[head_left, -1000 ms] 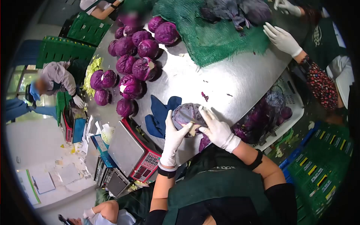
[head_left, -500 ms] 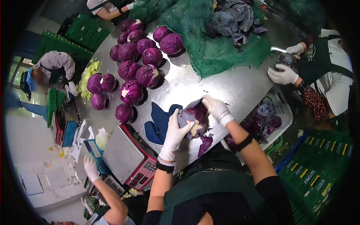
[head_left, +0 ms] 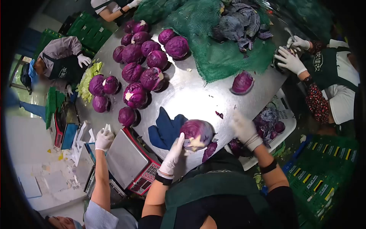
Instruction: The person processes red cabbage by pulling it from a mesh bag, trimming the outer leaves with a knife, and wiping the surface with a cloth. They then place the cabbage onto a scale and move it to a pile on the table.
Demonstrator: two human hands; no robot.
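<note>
My left hand (head_left: 174, 156), in a white glove, grips a red cabbage (head_left: 197, 131) from its left side. The cut pale stem end of the cabbage faces me. Motion blurs my gloved right hand (head_left: 244, 129), which is apart from the cabbage, to its right; its fingers look stretched out and I see nothing in them. A curled purple leaf (head_left: 242, 83) lies on the steel table beyond that hand. Against the near side of the cabbage is another loose leaf piece (head_left: 209, 151). A dark blue cloth (head_left: 166, 129) lies just left of the cabbage.
Several red cabbages (head_left: 131, 53) are grouped at the far left of the table. A green net (head_left: 213, 65) holds dark outer leaves (head_left: 238, 24). A scale (head_left: 129, 158) stands at the left, a white basket of leaves (head_left: 288, 118) at the right. Co-workers stand around the table.
My right hand has left the cabbage and moved right and nearer me. A purple leaf now lies near the net. The cabbage stays with my left hand.
</note>
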